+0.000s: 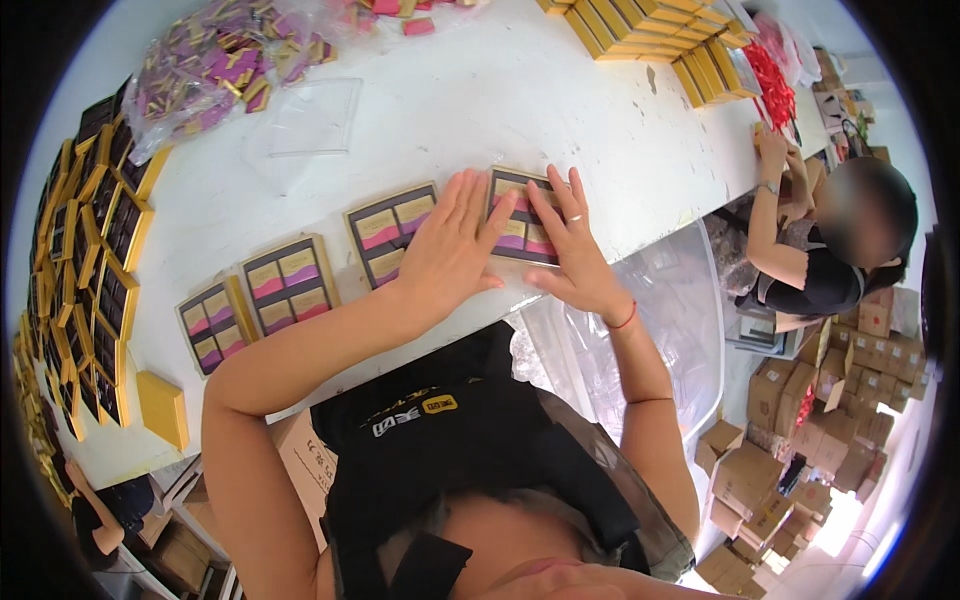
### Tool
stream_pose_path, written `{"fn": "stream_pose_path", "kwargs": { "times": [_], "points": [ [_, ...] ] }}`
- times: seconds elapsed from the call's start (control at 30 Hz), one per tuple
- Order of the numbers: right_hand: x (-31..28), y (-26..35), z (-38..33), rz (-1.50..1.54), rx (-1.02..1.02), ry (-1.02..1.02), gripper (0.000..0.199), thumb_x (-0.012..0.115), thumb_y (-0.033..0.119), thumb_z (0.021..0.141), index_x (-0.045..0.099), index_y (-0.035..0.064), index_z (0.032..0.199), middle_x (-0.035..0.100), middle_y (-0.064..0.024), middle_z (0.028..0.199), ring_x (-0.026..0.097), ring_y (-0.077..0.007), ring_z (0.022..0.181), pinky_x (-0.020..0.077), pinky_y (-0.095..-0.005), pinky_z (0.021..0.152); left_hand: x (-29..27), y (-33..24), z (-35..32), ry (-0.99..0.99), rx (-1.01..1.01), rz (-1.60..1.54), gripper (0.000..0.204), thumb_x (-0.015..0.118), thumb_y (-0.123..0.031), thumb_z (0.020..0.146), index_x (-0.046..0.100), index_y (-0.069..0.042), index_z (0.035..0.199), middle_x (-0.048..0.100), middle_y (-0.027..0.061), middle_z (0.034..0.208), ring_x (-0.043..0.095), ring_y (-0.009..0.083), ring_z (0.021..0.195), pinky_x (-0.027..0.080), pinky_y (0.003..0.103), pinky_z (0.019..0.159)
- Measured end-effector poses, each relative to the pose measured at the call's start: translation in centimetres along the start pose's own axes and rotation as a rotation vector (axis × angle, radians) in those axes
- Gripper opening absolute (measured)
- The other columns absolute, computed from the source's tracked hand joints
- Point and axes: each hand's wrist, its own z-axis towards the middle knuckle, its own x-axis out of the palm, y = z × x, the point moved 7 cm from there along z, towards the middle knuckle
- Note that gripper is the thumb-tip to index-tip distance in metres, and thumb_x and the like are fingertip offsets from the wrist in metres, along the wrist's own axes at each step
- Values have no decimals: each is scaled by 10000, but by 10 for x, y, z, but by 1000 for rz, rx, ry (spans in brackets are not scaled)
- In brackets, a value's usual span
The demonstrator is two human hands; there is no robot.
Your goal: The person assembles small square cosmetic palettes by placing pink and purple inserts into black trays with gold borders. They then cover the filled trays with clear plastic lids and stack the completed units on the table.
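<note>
My right hand [578, 250], with a ring and a red wrist cord, lies with fingers spread over the rightmost gold-rimmed box [510, 240]. That box holds small gold packets with pink or purple bands, in dark compartments. My left hand [447, 245] is stretched flat, its fingertips at that box's left edge and its palm partly covering a second filled box [378, 230]. Farther left along the near table edge sit two more filled boxes, one [290, 285] beside the other [216, 325]. Parts of the two boxes under my hands are hidden.
Stacked dark-and-gold box trays [95, 270] line the left. At the back are a bag of packets [215, 75], a clear plastic lid [318, 115] and gold boxes [640, 30]. A clear bin [660, 310] stands below the edge; a co-worker [820, 240] is at right.
</note>
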Motion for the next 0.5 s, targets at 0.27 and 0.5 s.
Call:
{"fn": "stream_pose_path", "kwargs": {
  "times": [0.27, 0.5],
  "points": [
    [-18, -16, 21, 313, 76, -92, 888, 869, 138, 555, 536, 130, 1378, 382, -181, 1426, 423, -343, 1301, 400, -434, 1074, -52, 30, -34, -113, -97, -276, 853, 731, -455, 805, 374, -43, 1461, 420, 164, 1493, 305, 355, 1434, 104, 528, 1199],
    [-25, 48, 50, 551, -182, -57, 874, 851, 166, 542, 557, 115, 1363, 407, -164, 1410, 410, -333, 1322, 370, -418, 1086, -93, 73, -157, -363, -536, -328, 567, 750, -202, 812, 549, -84, 1329, 518, 131, 1422, 412, 320, 1380, 186, 509, 1179]
  ]
}}
